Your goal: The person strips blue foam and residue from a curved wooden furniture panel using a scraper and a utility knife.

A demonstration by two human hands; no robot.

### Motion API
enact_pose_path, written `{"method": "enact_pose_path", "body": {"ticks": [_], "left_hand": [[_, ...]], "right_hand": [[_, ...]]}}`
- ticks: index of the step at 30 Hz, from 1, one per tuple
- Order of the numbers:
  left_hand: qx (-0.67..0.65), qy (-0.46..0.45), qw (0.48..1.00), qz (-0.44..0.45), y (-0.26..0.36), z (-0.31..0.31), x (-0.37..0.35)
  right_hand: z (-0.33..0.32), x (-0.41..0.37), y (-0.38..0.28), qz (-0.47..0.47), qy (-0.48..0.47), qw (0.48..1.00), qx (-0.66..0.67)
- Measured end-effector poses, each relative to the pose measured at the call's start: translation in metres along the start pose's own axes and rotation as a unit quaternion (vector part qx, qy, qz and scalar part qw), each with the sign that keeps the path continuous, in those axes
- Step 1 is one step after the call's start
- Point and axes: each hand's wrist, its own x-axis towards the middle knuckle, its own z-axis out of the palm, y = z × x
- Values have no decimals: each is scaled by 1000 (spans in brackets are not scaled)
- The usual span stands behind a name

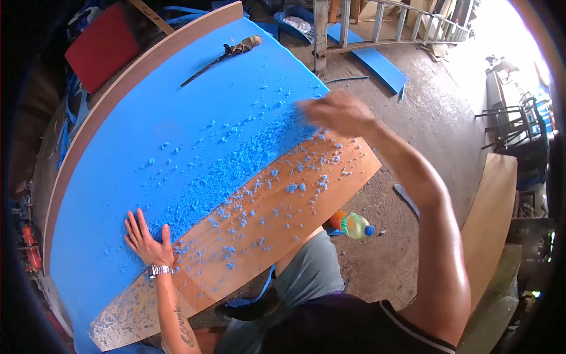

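Observation:
My left hand (151, 245) lies flat with fingers spread on a large blue foam sheet (124, 183), near the edge of a brown board (265, 227). At the far right end of the sheet is my right hand (337, 113), blurred by motion. Its fingers are smeared, and I cannot make out anything in it. A band of blue foam crumbs (221, 177) runs between the two hands, with more bits scattered over the board. Farther up the sheet rests a long thin blade-like tool (221, 58) with a wrapped handle.
A curved wooden strip (88, 133) borders the sheet's far side, with a red panel (105, 50) beyond it. On the floor are a plastic bottle (356, 226) and a blue foam offcut (380, 69). A ladder (377, 23) lies at the back; a curved board (490, 206) stands right.

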Motion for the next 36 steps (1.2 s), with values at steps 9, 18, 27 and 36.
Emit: {"method": "enact_pose_path", "body": {"ticks": [9,18,27,36], "left_hand": [[2,-6,1000,-7,2,-2,1],[16,-7,1000,-7,3,-2,0],[22,-11,1000,-2,1,-4,-2],[16,5,1000,-5,5,-2,5]], "right_hand": [[-13,-6,-41,-49,58,994,-77],[-43,-87,71,250,143,956,-53],[-5,-98,102,302,86,947,-69],[-3,-53,62,115,159,977,-80]]}}
